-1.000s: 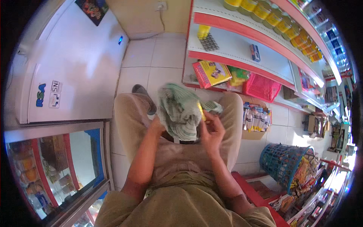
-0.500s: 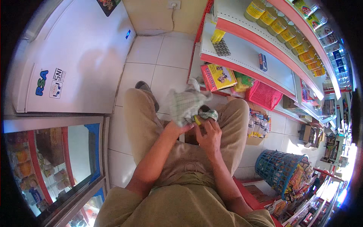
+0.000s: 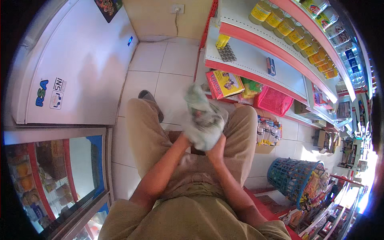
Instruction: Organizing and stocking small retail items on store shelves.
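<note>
I sit with my knees apart in tan trousers. Both hands are in my lap, closed around a crumpled pale green and white cloth (image 3: 203, 117). My left hand (image 3: 188, 140) grips the cloth from the left and is mostly hidden under it. My right hand (image 3: 216, 149) grips it from the right below. The upper end of the cloth sticks up and is blurred. A small yellow thing seen earlier in the cloth is hidden now.
A white chest freezer (image 3: 80, 68) stands at the left with a glass-fronted display case (image 3: 52, 180) below it. Shop shelves (image 3: 256, 52) at the right hold yellow bottles (image 3: 288, 28), a red-and-yellow box (image 3: 224, 84) and a pink basket (image 3: 274, 101). A blue basket (image 3: 290, 176) stands on the floor.
The cloth has gone from spread wide before my chest to bunched tight in both hands, lower in my lap. The yellow thing my right hand touched is out of sight.
</note>
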Demonstrator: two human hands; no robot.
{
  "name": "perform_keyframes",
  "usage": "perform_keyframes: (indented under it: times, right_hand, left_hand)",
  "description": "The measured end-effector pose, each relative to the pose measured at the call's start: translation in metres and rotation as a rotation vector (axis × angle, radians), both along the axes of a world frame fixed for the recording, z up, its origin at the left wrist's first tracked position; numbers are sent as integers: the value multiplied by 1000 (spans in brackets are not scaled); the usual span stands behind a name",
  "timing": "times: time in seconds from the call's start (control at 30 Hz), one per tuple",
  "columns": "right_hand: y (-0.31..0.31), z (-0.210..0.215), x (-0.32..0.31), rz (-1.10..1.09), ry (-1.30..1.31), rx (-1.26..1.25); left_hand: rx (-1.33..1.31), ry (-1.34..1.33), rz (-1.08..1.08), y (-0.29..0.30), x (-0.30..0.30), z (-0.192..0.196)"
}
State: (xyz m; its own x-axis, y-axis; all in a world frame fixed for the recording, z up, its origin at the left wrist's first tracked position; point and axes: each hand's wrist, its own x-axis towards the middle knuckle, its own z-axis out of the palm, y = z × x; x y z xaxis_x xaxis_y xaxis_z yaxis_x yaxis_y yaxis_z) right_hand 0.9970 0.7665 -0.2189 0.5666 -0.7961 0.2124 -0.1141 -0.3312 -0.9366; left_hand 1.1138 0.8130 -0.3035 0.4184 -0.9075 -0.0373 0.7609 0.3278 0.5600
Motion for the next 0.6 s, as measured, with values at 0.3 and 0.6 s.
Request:
perform_keyframes:
  times: [0.3, 0.6]
  right_hand:
    - [-44, 69, -8, 197, 521, -195]
    - [-95, 77, -38, -76, -80, 691]
  left_hand:
    - [599, -223, 397, 5, 18, 74]
    - [595, -1659, -691, 17, -6, 63]
